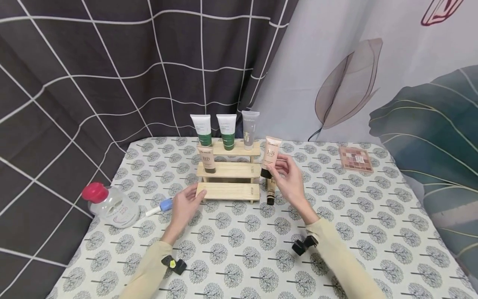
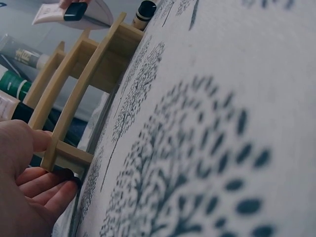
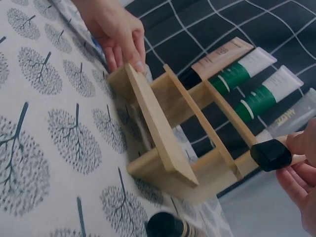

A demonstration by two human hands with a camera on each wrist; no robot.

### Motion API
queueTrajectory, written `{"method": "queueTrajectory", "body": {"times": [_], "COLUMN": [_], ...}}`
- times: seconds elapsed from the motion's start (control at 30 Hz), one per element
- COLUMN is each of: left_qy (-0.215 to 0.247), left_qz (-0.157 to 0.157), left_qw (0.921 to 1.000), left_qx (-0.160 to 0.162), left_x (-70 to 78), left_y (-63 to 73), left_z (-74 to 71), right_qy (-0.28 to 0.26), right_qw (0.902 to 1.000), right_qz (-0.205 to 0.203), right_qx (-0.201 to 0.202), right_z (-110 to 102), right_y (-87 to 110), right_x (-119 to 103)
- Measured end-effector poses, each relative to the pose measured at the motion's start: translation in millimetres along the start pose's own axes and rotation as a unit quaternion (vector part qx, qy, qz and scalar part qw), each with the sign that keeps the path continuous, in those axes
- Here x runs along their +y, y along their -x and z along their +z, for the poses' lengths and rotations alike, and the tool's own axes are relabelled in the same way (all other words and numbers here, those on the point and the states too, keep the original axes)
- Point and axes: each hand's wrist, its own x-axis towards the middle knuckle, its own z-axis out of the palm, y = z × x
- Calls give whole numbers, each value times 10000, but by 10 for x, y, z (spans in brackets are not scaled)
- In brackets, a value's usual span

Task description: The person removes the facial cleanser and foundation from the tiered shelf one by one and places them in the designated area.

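Observation:
My left hand grips the left end of the lowest step of a three-step wooden display rack, thumb on top and fingers beneath. With my right hand I pinch a pale pink BB cream tube near its black cap, in the air by the rack's right side. A matching BB cream tube stands at the left of the middle step. Two white-and-green tubes and a grey tube stand on the top step. Below my right hand, a black-capped beige tube is beside the rack, partly hidden.
A clear bottle with a red top is on the left of the tree-print tablecloth, near a small blue-and-white item. A makeup palette lies at the far right. Curtains hang behind the table.

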Motion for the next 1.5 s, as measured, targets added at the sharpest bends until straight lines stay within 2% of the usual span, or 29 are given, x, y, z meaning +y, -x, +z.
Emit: {"method": "queueTrajectory", "body": {"times": [0.3,0.53,0.77,0.87,1.17,1.37,1.5], "left_qy": [-41,-28,-26,-21,-37,21,33], "left_qz": [12,-18,91,122,56,80,60], "left_qw": [10000,10000,9999,9999,10000,10000,10000], "left_qx": [17,-12,46,66,4,17,11], "left_x": [-6,5,13,8,1,-12,-1], "left_y": [-4,1,10,7,3,-1,6], "left_z": [-6,-7,-3,2,5,8,4], "right_qy": [311,415,987,1237,1448,1799,1938], "right_qw": [9985,9964,9897,9861,9774,9744,9696], "right_qz": [432,724,1037,1112,1489,1273,1384], "right_qx": [151,123,-21,-50,-403,-452,-552], "right_z": [-226,-399,-517,-544,-561,-557,-560], "right_y": [110,181,259,291,363,387,380], "right_x": [131,244,332,354,486,579,591]}}
